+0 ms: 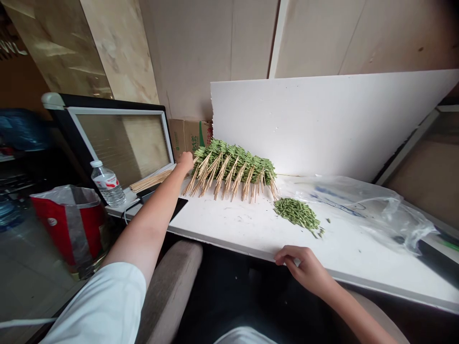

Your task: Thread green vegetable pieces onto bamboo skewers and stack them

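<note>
White sleeve (103, 303), left hand (185, 161) beside green skewers (233, 160), grip indiscernible; right hand (304, 265) half-open at white table (215, 217), panelled wall (201, 52) beyond.

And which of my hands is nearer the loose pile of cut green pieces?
Your right hand, at the near edge of the white table, just this side of the loose pile. Your left hand is farther off, by the left end of the skewered stack.

Green skewers (232, 165) in a stack
</note>
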Demonstrator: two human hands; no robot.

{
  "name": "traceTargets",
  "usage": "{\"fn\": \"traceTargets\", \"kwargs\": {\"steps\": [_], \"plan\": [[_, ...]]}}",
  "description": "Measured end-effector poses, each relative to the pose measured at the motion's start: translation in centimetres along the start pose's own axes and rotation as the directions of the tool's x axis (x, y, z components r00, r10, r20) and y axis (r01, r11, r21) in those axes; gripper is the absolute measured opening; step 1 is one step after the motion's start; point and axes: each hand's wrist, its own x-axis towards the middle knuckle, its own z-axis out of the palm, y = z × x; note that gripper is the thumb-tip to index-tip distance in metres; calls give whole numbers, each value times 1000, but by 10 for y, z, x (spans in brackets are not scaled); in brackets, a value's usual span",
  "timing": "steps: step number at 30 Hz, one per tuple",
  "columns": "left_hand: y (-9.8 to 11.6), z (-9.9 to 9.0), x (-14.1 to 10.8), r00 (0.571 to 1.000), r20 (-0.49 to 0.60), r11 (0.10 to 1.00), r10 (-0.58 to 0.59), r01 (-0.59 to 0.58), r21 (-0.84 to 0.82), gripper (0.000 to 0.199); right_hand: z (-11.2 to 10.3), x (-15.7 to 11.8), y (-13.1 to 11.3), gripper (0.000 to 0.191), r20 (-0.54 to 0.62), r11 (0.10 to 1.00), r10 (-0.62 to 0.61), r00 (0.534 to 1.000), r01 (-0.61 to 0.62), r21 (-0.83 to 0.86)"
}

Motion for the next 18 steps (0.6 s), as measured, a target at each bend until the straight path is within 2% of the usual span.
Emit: {"fn": "traceTargets", "kwargs": {"steps": [9,15,18], "plan": [[-11,-7,3,998,-23,998,-65,66,24,40,1,-1,3,33,10,1000,5,1000,-5,1],[-4,0,-1,995,-54,997,-82,82,8,41,2,0,4,34,9,1000,11,1000,-11,3],[1,2,-5,998,-27,998,-57,56,-15,44,2,1,4,33,6,1000,17,1000,-17,7]]}}
